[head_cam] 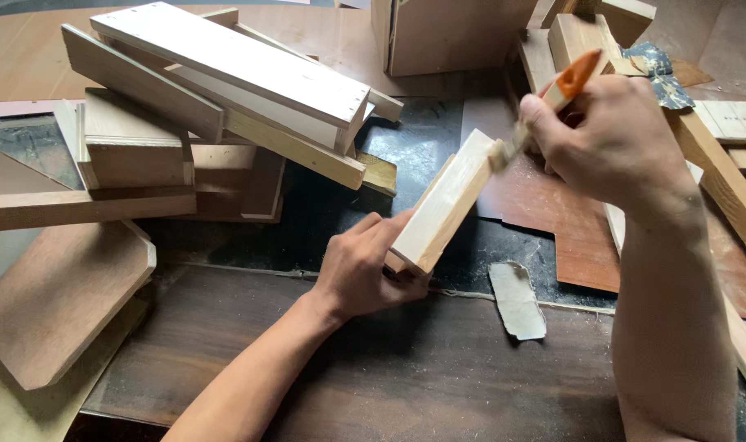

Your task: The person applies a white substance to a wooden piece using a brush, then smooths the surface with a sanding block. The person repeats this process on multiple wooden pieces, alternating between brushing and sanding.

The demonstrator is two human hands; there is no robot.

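My left hand (365, 270) is closed around the near, lower end of a pale wood block (446, 200), fingers wrapped under it and thumb along its side, propping it up off the dark worktop (389, 360). The block's long axis runs from that grip up and away to the right, so its far end points straight at my right hand (610, 139). That hand is clenched on a brush (553, 98) with an orange handle; the handle sticks up past my knuckles and the bristles come down leftward to touch the block's upper far corner. So the right hand is the one working at the far end, the left only at the near end, and the brush would travel along the block's length toward my left hand. To the left sits a loose pile of boards (217, 98), well apart from the block. A grey scrap (518, 301) lies on the worktop just right of my left hand.
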